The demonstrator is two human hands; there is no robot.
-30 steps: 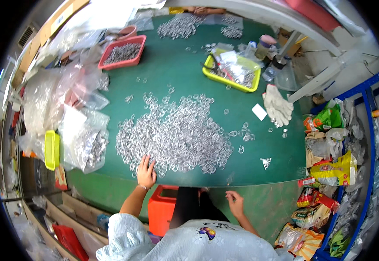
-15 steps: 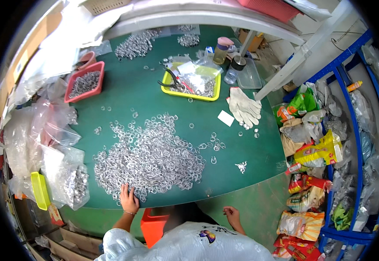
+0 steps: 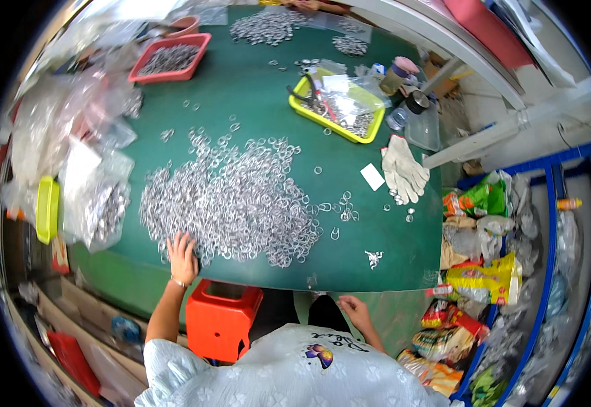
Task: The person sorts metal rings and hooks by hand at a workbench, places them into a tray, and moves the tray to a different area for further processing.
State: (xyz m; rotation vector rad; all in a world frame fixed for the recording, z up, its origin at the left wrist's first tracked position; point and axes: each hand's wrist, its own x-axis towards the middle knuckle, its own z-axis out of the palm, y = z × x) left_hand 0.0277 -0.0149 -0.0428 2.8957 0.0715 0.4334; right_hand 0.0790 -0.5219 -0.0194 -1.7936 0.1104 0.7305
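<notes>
So the big green table [image 3: 255, 102] takes up most of what I'm looking down at, and the main thing on it is this huge heap of small silver rings [image 3: 231, 203] spread flat across the middle. The heap runs roughly left to right in front of me, wider than it is deep, with its near edge close to the table's front edge and loose strays trailing off to the right.

From where I stand the pile sits straight ahead and a bit left. My left hand [image 3: 183, 256] is the closer one by far: it's lying palm down with the fingers spread flat, right on the near-left edge of the rings, touching them. It isn't gripping anything that I can make out.

My right hand [image 3: 354, 313] is lower, below the table's front edge and well apart from the pile. Fingers look loosely curled; I can't tell if there's anything in it.

Other stuff, big to small: clear plastic bags [image 3: 95, 203] of rings piled on the left, an orange stool [image 3: 222, 319] under the table edge by my left arm, a yellow tray [image 3: 337, 108] and a red tray [image 3: 170, 56] further back, a pair of white work gloves [image 3: 403, 168] off to the right, and a little white card [image 3: 372, 176] just beside them.
</notes>
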